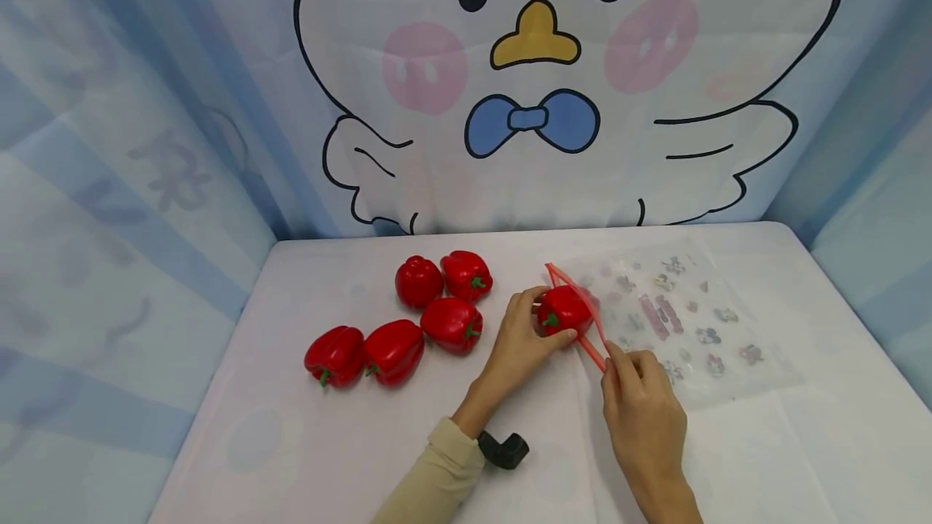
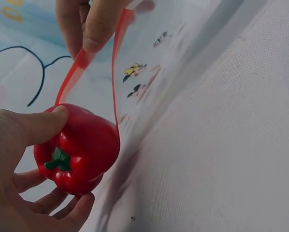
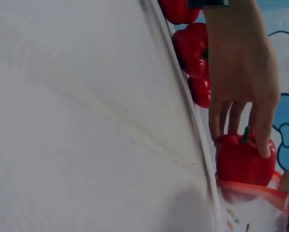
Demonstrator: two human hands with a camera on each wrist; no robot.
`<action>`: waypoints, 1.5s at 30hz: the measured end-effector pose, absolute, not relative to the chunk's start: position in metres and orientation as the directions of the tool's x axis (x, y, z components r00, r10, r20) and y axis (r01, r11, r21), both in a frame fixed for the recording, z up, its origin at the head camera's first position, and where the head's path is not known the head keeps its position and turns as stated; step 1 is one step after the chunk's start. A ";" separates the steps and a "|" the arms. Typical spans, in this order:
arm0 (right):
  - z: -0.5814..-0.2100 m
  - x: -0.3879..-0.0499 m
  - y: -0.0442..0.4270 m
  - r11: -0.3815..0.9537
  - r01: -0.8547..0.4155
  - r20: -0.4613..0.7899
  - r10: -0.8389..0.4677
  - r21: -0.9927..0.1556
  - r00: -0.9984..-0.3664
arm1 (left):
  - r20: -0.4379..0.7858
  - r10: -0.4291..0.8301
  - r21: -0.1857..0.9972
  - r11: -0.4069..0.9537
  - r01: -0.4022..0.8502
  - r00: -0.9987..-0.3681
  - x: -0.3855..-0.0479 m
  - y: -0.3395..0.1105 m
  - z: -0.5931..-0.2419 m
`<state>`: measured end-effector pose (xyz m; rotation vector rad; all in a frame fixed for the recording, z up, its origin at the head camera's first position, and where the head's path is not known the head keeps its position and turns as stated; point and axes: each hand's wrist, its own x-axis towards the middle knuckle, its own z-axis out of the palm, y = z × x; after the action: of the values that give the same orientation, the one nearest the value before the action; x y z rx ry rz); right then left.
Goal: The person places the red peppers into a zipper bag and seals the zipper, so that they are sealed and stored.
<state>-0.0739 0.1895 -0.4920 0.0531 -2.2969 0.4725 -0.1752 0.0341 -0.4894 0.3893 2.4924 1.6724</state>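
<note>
Peppers (image 1: pixel 451 323): five loose, left hand (image 1: pixel 518 344) holds one; right hand (image 1: pixel 644 415) pinches one bag (image 1: pixel 695 326).

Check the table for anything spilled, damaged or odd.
Nothing looks spilled or damaged. Only the left pepper of the rear pair stands out slightly: in the head view the other peppers show green stems, but its stem is out of sight, perhaps turned away.

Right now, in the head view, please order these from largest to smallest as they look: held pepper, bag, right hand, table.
1. Table
2. Bag
3. Right hand
4. Held pepper, partly hidden
</note>
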 end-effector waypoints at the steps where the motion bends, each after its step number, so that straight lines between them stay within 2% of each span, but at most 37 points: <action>1: -0.492 -0.074 0.190 0.930 -0.181 0.707 0.108 -0.321 -0.699 | 0.045 0.275 0.923 0.357 0.145 -0.960 -0.175 0.035 -0.489; 13: -0.489 -0.074 0.188 0.929 -0.186 0.718 0.110 -0.320 -0.688 | 0.049 0.285 0.924 0.351 0.152 -0.957 -0.178 0.047 -0.484; 26: -0.490 -0.073 0.188 0.933 -0.167 0.699 0.113 -0.320 -0.706 | 0.049 0.297 0.934 0.324 0.149 -0.954 -0.187 0.056 -0.492; 38: -0.489 -0.073 0.190 0.934 -0.163 0.695 0.114 -0.319 -0.710 | 0.130 0.337 0.917 0.318 0.242 -0.933 -0.191 0.065 -0.494; 45: -0.487 -0.074 0.190 0.933 -0.170 0.713 0.116 -0.317 -0.692 | 0.192 0.375 0.894 0.314 0.319 -0.907 -0.195 0.069 -0.490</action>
<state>-0.0739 0.1902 -0.4868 0.0377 -2.2885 0.4631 -0.1948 0.0693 -0.4896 0.6628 2.5043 1.6854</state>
